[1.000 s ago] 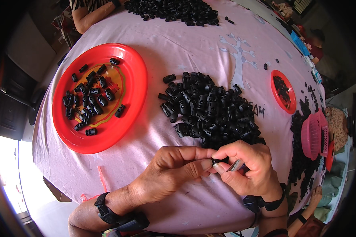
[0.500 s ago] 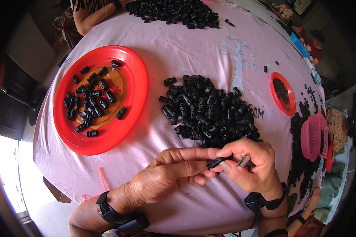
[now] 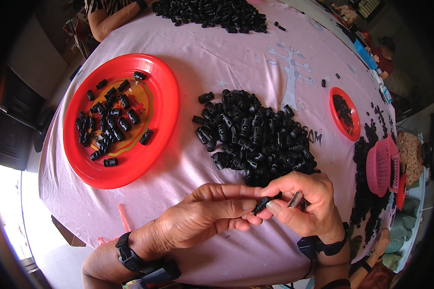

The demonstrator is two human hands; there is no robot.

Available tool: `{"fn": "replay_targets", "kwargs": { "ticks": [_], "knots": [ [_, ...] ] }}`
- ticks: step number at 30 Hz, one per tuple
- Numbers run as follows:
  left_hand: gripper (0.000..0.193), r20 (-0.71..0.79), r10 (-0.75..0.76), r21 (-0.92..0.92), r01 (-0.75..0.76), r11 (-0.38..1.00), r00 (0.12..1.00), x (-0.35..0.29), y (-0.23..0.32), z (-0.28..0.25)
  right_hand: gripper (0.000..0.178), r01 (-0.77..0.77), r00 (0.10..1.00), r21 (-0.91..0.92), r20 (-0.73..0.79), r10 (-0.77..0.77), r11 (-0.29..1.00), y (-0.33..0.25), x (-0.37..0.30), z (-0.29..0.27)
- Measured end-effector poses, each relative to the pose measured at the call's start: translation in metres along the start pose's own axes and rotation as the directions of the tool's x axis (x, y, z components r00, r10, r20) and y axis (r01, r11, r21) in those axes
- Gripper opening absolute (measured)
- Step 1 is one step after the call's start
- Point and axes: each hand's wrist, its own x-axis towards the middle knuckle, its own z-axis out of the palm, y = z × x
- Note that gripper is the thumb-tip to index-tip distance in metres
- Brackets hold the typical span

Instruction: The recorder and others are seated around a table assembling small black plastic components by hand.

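My left hand [image 3: 205,212] pinches a small black plastic cord lock [image 3: 261,206] between thumb and fingertips, just in front of the pile. From the other side, the thumb and forefinger of my right hand [image 3: 308,202] close on the same piece. A small flat metal blade [image 3: 295,199] is tucked in the right hand's fingers; its lower part is hidden. Beyond my hands lies a heap of similar black cord locks [image 3: 255,135]. At the left, a red plate [image 3: 166,120] holds several more of them, scattered over its patterned middle.
A pink cloth [image 3: 217,58] covers the table. Another black heap [image 3: 212,14] lies at the far edge, near another person's arm [image 3: 113,24]. Toward the right stand a small red plate [image 3: 354,130] with black bits and a pink basket [image 3: 378,168] among more black parts.
Both hands stay together on the cord lock, which has tilted a little and shifted slightly lower. The view has moved slightly; heap and plates look the same.
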Motion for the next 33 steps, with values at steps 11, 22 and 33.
{"fn": "replay_targets", "kwargs": {
  "ticks": [11,22,33],
  "knots": [
    [0.031,-0.088,0.035,-0.095,-0.044,0.995,0.996,0.002,0.0,0.005,0.038,0.102,0.99,-0.429,-0.044,-0.133,0.897,-0.012,0.005,0.006],
    [0.028,-0.086,0.031,-0.101,-0.04,0.994,0.996,0.005,-0.006,0.002,0.044,0.099,0.984,-0.535,-0.072,-0.162,0.839,0.007,0.002,0.014],
    [0.029,-0.088,0.033,-0.101,-0.042,0.994,0.996,0.003,-0.007,0.004,0.046,0.162,0.976,-0.591,-0.022,-0.216,0.791,0.004,0.006,0.012]
  ]
}}
